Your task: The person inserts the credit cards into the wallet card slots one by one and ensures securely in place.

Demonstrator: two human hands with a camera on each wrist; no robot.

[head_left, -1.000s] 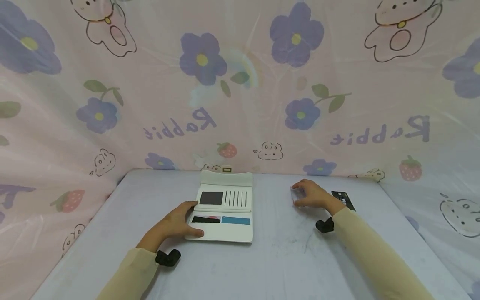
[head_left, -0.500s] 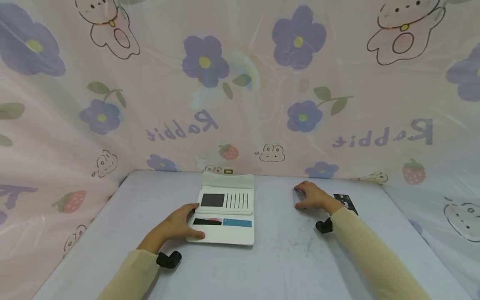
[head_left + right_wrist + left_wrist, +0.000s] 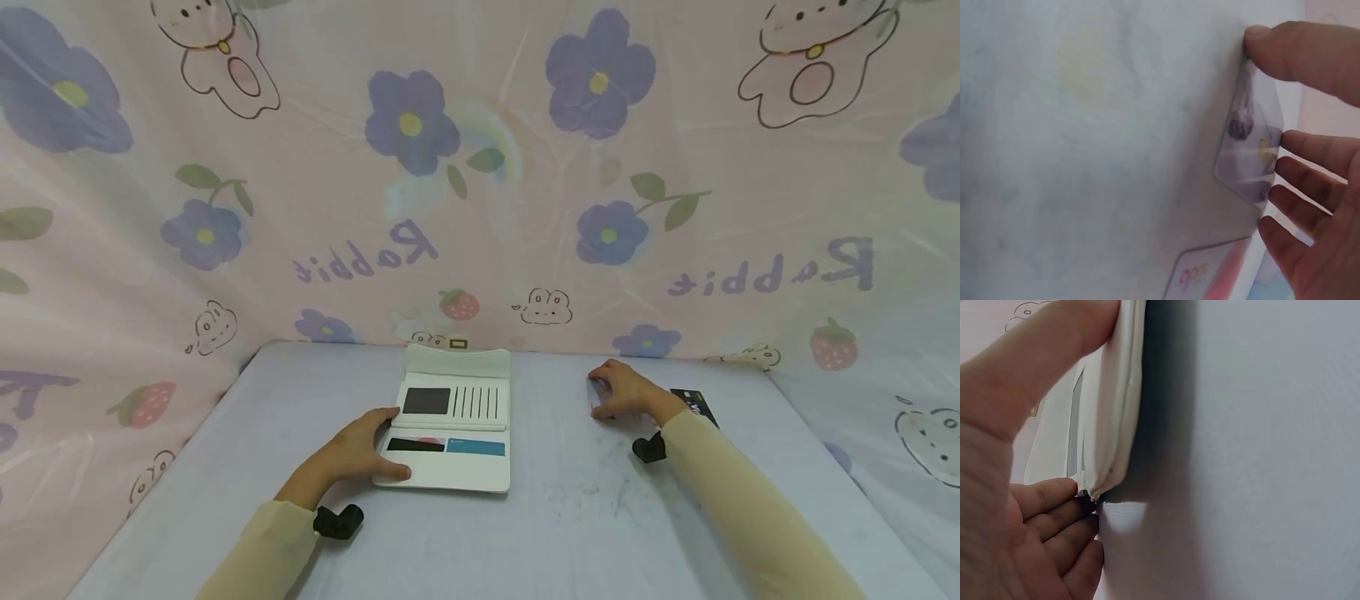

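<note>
A white wallet (image 3: pixel 450 473) lies unfolded on the table, a black card (image 3: pixel 415 445) and a blue card (image 3: pixel 476 448) showing in its lower pockets. My left hand (image 3: pixel 341 454) holds its left edge, the thumb (image 3: pixel 1079 328) over the front panel and the fingers (image 3: pixel 1054 497) at the side near the fold. To the right of the wallet, my right hand (image 3: pixel 633 396) pinches a see-through card (image 3: pixel 1244 150) between thumb and fingertips. That card leans close over the table. Part of it is hidden by the hand in the head view.
A black card with white lettering (image 3: pixel 696 406) lies beyond the right wrist. The right wrist view also shows a white and pink card (image 3: pixel 1204 275) by the right hand. A patterned curtain (image 3: pixel 480 208) hangs along the table's back edge. Faint marks spot the white tabletop (image 3: pixel 577 517).
Both hands keep nearly the same places on the wallet and the see-through card, which shows a little narrower in the head view. The head view itself has shifted slightly.
</note>
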